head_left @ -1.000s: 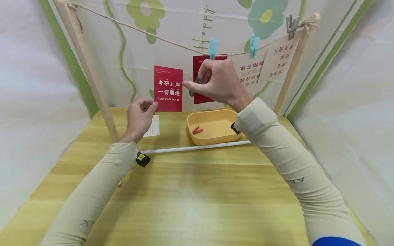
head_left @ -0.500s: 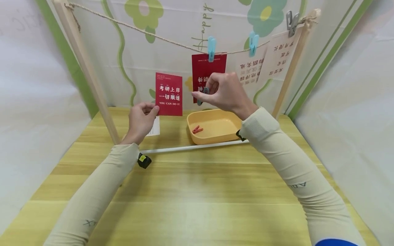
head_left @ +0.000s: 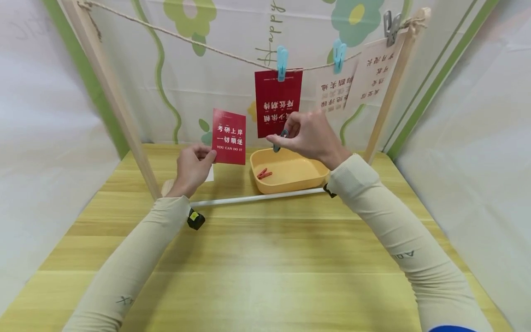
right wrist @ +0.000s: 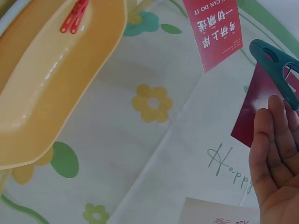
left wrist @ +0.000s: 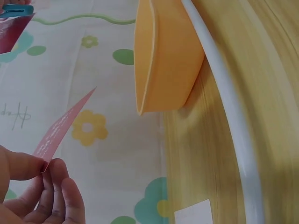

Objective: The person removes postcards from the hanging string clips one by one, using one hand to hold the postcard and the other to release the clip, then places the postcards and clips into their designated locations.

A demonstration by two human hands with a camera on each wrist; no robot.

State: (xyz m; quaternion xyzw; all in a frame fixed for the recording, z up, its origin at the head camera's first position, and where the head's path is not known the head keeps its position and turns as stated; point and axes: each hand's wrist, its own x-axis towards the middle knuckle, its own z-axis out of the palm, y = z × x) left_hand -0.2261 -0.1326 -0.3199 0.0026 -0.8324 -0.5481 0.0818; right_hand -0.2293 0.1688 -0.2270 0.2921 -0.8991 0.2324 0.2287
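My left hand (head_left: 192, 167) pinches a red card (head_left: 229, 138) with white lettering by its lower left corner, held upright above the table. In the left wrist view the same card (left wrist: 63, 128) shows nearly edge-on between thumb and fingers. A dark teal clothespin (head_left: 280, 140) is pinched in my right hand (head_left: 317, 136), in front of the lower edge of a second red card (head_left: 278, 103). That card hangs upside down from the rope (head_left: 211, 48) under a light blue clothespin (head_left: 282, 63). The right wrist view shows the teal clothespin (right wrist: 275, 70) up close at the fingertips.
A yellow tray (head_left: 290, 186) with a red clothespin (head_left: 264, 174) stands behind a white rod (head_left: 257, 198). White cards (head_left: 375, 71) hang at the right from a metal clip (head_left: 391, 28) and another blue clothespin (head_left: 339, 56). Wooden posts (head_left: 112, 101) hold the rope.
Both hands have lowered, the left with its red card and the right with the teal clothespin. My right hand has also shifted right, uncovering more of the hanging red card.
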